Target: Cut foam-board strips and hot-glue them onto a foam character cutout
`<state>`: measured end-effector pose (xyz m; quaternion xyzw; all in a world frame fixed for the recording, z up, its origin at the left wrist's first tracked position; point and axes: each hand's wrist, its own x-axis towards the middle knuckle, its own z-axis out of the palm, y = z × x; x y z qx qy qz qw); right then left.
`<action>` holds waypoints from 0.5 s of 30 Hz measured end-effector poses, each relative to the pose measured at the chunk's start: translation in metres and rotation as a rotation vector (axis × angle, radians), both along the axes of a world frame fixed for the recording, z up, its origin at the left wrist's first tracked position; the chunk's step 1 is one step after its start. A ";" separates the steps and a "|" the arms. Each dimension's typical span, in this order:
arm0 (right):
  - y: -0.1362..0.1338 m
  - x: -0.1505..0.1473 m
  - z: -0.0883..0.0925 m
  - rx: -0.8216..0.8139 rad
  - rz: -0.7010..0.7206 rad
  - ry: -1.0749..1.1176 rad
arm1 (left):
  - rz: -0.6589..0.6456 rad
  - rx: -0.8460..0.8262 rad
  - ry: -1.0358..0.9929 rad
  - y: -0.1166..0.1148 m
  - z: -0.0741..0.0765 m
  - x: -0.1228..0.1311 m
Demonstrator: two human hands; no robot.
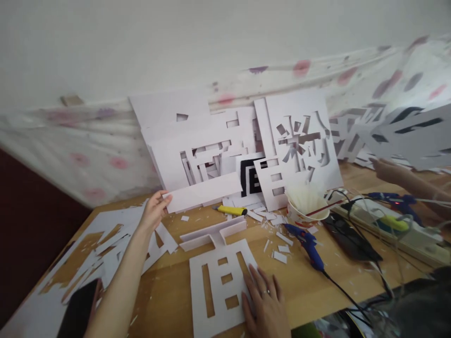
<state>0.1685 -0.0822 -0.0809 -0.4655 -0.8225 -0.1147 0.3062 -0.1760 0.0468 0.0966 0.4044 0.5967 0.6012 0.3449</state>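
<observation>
Over the table (169, 300), left fingers (165, 203) pinch 1 white strip (204, 191); right fingers (258, 282), slightly spread, touch 1 cutout panel (217, 286)

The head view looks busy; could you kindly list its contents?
Paper strips: several, white, centre
Cutout: 1, white, front
Propped sheets: several, mostly white, back
Scraps: many, white, scattered
Knife: 1, yellow, centre
Glue guns: 2, blue, right
Tub: 1, white-red, right
Phone: 1, dark, lower left
Flat object: 1, black, right
Power strip: 1, pale, right
Cables: several, black-white, right
Table: 1, brown, below
Flowered sheeting: 1, white-pink, back
Coworker's hand: at least 1, bare, right
Left hand: 1, bare, holding a strip
Right hand: 1, bare, on cutout
</observation>
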 end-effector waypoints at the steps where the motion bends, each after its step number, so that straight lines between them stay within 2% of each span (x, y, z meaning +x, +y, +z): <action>1: -0.001 0.000 0.003 -0.029 0.017 0.041 | 0.008 0.007 -0.019 -0.011 0.000 0.003; 4: 0.000 0.011 0.021 -0.140 0.094 0.262 | 0.020 0.016 -0.066 -0.045 -0.001 0.016; 6: 0.005 0.026 0.043 -0.245 0.098 0.491 | 0.015 0.019 -0.101 -0.068 -0.001 0.028; 9: 0.021 0.047 0.084 -0.381 0.020 0.784 | 0.001 -0.026 -0.146 -0.099 -0.001 0.050; 11: 0.034 0.053 0.104 -0.462 0.067 0.995 | 0.001 -0.099 -0.175 -0.118 -0.004 0.067; 13: 0.045 0.051 0.113 -0.560 0.126 1.120 | 0.014 -0.160 -0.211 -0.137 -0.013 0.083; 15: 0.049 0.047 0.110 -0.648 0.124 1.165 | 0.040 -0.204 -0.229 -0.156 -0.027 0.097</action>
